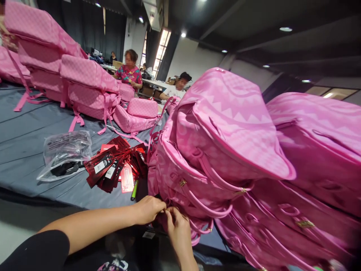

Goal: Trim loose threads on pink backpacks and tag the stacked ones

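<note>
Both hands meet at the lower left side of a stack of pink patterned bags [197, 158], near the table's front edge. My left hand [150, 209] is closed, its fingertips pinched on something too small to make out. Beside it, my right hand [178, 222] has thumb and fingers pressed together, and what they hold is hidden. Just below the hands a tag with a white label [149, 235] shows. To their upper left lies a fanned bunch of red and black tags [117, 163], with a green marker [134, 190] at its near edge.
A clear plastic bag [66, 154] with black items lies on the grey-covered table [22, 150]. Stacked pink bags [84, 82] stand at the back left, more pink bags [321, 150] at the right. Two people [129, 73] [176, 88] are beyond the table.
</note>
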Available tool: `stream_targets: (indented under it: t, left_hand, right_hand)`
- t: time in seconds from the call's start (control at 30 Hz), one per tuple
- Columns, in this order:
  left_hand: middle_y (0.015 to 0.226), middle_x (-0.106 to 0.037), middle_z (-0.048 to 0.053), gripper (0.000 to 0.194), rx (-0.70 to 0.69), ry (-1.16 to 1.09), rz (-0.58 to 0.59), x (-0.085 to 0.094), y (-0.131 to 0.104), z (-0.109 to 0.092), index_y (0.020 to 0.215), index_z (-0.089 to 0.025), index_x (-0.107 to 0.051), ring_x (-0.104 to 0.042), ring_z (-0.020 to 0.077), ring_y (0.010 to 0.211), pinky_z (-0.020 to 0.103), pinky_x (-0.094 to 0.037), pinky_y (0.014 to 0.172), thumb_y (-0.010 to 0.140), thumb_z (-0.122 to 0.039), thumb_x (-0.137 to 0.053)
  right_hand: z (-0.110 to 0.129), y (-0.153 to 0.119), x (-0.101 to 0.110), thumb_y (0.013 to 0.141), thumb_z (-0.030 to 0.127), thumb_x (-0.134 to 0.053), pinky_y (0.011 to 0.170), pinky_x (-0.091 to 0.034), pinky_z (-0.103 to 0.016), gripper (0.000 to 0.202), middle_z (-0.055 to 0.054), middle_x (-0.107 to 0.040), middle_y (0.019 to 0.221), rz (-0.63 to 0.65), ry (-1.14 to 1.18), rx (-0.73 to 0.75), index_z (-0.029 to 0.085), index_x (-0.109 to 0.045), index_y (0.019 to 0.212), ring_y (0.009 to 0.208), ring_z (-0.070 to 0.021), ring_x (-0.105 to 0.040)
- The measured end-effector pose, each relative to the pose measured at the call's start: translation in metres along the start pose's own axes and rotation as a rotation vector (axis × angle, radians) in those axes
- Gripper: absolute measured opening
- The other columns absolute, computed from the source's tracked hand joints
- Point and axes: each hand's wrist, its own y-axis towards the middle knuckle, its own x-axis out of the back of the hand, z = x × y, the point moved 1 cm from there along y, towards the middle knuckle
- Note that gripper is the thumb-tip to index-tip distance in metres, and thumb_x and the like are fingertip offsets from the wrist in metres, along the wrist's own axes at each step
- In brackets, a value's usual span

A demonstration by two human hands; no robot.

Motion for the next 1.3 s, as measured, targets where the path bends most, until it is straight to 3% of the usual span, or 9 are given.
stream_targets:
  t: [0.2, 0.37, 0.57, 0.67, 0.8, 0.9, 1.1, 1.2, 1.3]
  left_hand:
    - [0.072, -0.069, 0.001, 0.010, -0.004, -0.009, 0.017, 0.005, 0.006, 0.002, 0.083, -0.019, -0.067, -0.066, 0.0138, 0.065, 0.021, -0.038, 0.053, 0.084, -0.012, -0.060]
    - [0.074, -0.069, 0.004, 0.006, 0.071, -0.035, -0.020, 0.006, 0.009, -0.006, 0.090, -0.017, -0.061, -0.066, 0.0167, 0.067, 0.022, -0.039, 0.056, 0.091, -0.020, -0.056]
    - [0.073, -0.066, 0.001, 0.011, -0.077, -0.139, 0.020, 0.006, 0.001, 0.005, 0.083, -0.018, -0.059, -0.063, 0.0120, 0.065, 0.020, -0.039, 0.057, 0.091, -0.016, -0.052]
    - [0.080, -0.069, 0.001, 0.012, -0.144, -0.217, 0.026, 0.005, -0.002, 0.014, 0.090, -0.017, -0.063, -0.065, 0.0107, 0.072, 0.018, -0.042, 0.063, 0.089, -0.012, -0.053]
    - [0.084, -0.071, 0.003, 0.016, -0.163, -0.296, -0.018, 0.001, 0.003, 0.021, 0.096, -0.016, -0.067, -0.067, 0.0116, 0.079, 0.018, -0.046, 0.068, 0.088, -0.011, -0.055]
    - [0.084, -0.071, 0.003, 0.016, -0.133, -0.339, -0.090, -0.002, 0.010, 0.024, 0.095, -0.017, -0.071, -0.067, 0.0101, 0.076, 0.017, -0.048, 0.067, 0.089, -0.014, -0.056]
    - [0.097, -0.073, 0.006, 0.022, 0.064, -0.363, -0.308, -0.002, 0.013, 0.030, 0.095, -0.018, -0.075, -0.069, 0.0131, 0.087, 0.021, -0.052, 0.076, 0.091, -0.014, -0.054]
    - [0.087, -0.074, 0.005, 0.021, 0.093, -0.367, -0.331, 0.005, 0.004, 0.028, 0.090, -0.017, -0.074, -0.069, 0.0130, 0.077, 0.022, -0.052, 0.071, 0.093, -0.018, -0.054]
    - [0.082, -0.073, 0.002, 0.018, 0.031, -0.412, -0.294, 0.015, -0.004, 0.020, 0.089, -0.018, -0.073, -0.067, 0.0101, 0.072, 0.019, -0.051, 0.071, 0.094, -0.025, -0.058]
  right_hand:
    - [0.001, -0.001, 0.000, 0.097, 0.032, -0.042, 0.066, -0.051, -0.031, 0.020, -0.006, -0.073, 0.081, 0.006, 0.096, -0.079, 0.021, -0.058, 0.092, 0.072, -0.0218, -0.071]
    - [0.007, -0.001, 0.006, 0.094, 0.032, -0.044, 0.073, -0.050, -0.032, 0.020, -0.009, -0.073, 0.090, 0.016, 0.096, -0.154, 0.019, -0.058, 0.093, 0.080, -0.0231, -0.071]
    - [0.018, 0.003, 0.013, 0.090, 0.026, -0.048, 0.069, -0.047, -0.028, 0.009, -0.005, -0.072, 0.082, 0.178, 0.120, -0.244, 0.021, -0.055, 0.088, 0.074, -0.0200, -0.069]
    - [0.023, 0.005, 0.016, 0.089, 0.025, -0.050, 0.068, -0.045, -0.027, 0.010, -0.002, -0.070, 0.076, 0.205, 0.101, -0.218, 0.022, -0.057, 0.083, 0.069, -0.0183, -0.068]
    - [0.023, 0.006, 0.017, 0.090, 0.026, -0.050, 0.070, -0.046, -0.028, 0.015, -0.003, -0.069, 0.072, 0.182, 0.096, -0.205, 0.021, -0.061, 0.082, 0.066, -0.0187, -0.066]
    - [0.019, 0.005, 0.020, 0.092, 0.028, -0.048, 0.074, -0.049, -0.029, 0.019, -0.006, -0.072, 0.080, 0.149, 0.137, -0.208, 0.020, -0.064, 0.085, 0.073, -0.0198, -0.068]
    - [0.008, -0.003, 0.031, 0.091, 0.025, -0.048, 0.082, -0.055, -0.031, 0.022, -0.009, -0.075, 0.093, 0.049, 0.260, -0.221, 0.020, -0.069, 0.091, 0.088, -0.0205, -0.071]
    - [0.007, -0.004, 0.031, 0.090, 0.026, -0.052, 0.082, -0.057, -0.032, 0.020, -0.008, -0.076, 0.093, 0.012, 0.329, -0.230, 0.021, -0.071, 0.090, 0.089, -0.0206, -0.071]
    - [0.010, 0.000, 0.026, 0.089, 0.025, -0.053, 0.080, -0.057, -0.031, 0.020, -0.007, -0.075, 0.091, 0.001, 0.383, -0.245, 0.022, -0.073, 0.090, 0.085, -0.0195, -0.071]
